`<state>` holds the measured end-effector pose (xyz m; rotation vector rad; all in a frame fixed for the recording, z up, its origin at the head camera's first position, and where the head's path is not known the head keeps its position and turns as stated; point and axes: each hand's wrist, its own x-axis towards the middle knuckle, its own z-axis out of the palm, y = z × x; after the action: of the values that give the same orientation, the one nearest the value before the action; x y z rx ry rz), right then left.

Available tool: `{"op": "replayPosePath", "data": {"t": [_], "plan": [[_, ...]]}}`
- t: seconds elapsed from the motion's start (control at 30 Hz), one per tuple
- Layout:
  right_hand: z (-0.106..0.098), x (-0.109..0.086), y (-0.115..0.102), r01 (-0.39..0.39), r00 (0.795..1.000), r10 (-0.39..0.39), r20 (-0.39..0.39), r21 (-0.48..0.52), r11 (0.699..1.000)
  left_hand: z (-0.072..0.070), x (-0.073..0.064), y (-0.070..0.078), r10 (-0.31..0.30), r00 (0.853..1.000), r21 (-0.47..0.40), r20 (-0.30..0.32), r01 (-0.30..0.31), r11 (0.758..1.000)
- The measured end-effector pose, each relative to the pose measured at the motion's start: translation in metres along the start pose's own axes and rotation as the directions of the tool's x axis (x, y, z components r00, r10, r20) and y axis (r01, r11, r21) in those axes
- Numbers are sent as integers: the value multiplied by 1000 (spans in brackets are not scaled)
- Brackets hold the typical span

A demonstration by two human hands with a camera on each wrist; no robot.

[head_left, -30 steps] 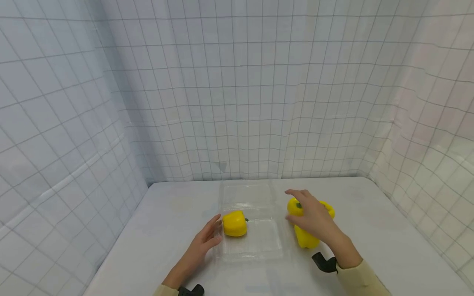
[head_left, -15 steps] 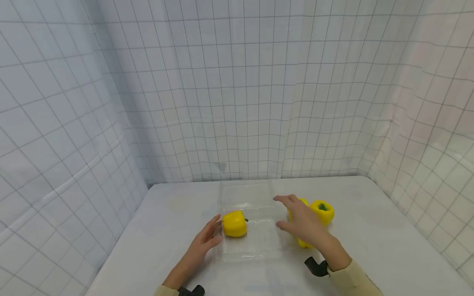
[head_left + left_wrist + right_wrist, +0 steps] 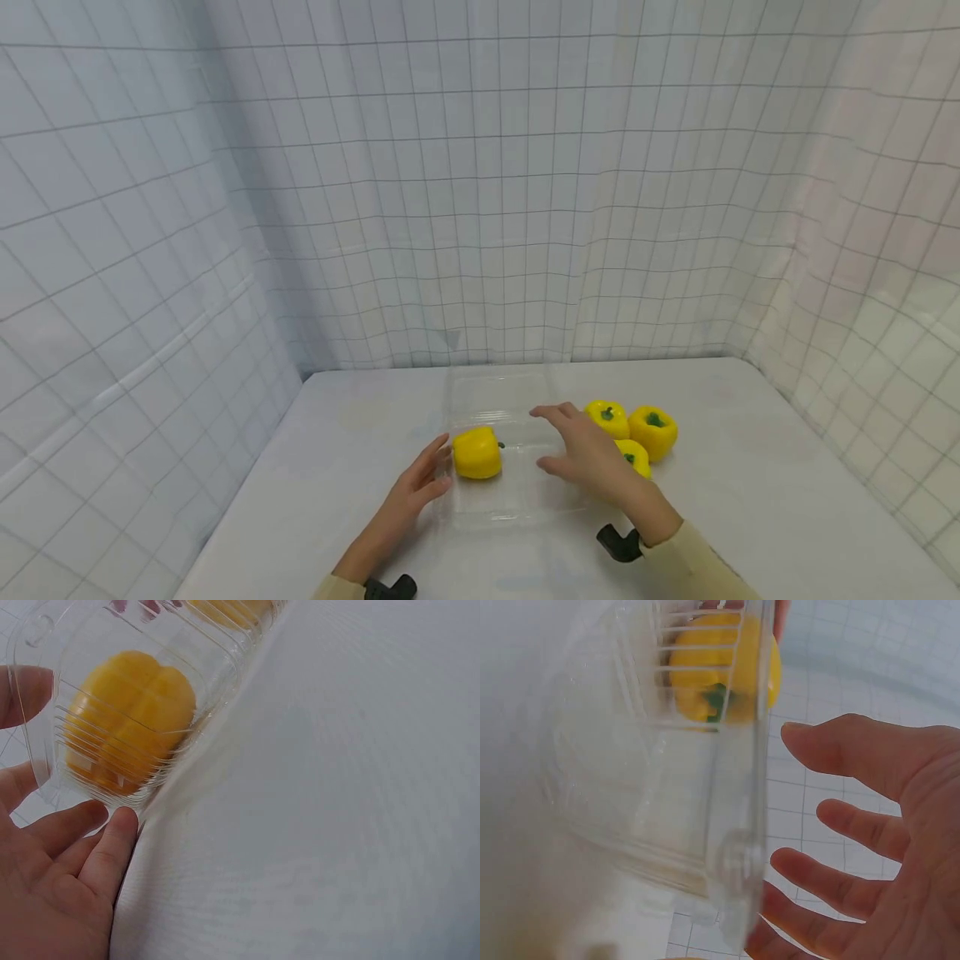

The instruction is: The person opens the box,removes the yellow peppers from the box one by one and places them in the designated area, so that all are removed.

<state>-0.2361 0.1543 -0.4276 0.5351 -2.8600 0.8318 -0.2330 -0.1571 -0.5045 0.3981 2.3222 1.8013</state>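
Observation:
A clear plastic clamshell box [image 3: 517, 518] lies with its lid [image 3: 501, 385] folded back. One yellow bell pepper [image 3: 477, 453] sits on its side at the left of the tray, its stem turned right; in the left wrist view this pepper [image 3: 131, 720] shows through the ribbed wall. My left hand [image 3: 412, 487] rests at the tray's left side, fingers [image 3: 112, 851] touching the wall low down. My right hand [image 3: 588, 454] hovers at the tray's right edge, fingers spread and holding nothing; in the right wrist view its thumb [image 3: 840, 750] is apart from the rim.
Three more yellow peppers are clustered right of the box: one at the back [image 3: 607, 418], one at the right [image 3: 653, 432] and one in front [image 3: 635, 458], partly hidden by my right hand. A white gridded curtain [image 3: 480, 208] encloses the white table [image 3: 345, 433].
My right hand has moved left from over the loose peppers to the tray's right edge, uncovering them. The left hand and the pepper in the tray stay nearly in place.

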Motion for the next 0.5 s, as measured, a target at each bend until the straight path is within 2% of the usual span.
{"op": "replayPosePath", "data": {"t": [0.33, 0.5], "plan": [[15, 9, -11, 66, 997, -66, 31, -3, 998, 1, -2, 1, 49, 999, -15, 15, -49, 999], [21, 14, -19, 73, 995, -75, 70, 20, 997, 1, -3, 0, 46, 999, -1, 13, -46, 999]]}}
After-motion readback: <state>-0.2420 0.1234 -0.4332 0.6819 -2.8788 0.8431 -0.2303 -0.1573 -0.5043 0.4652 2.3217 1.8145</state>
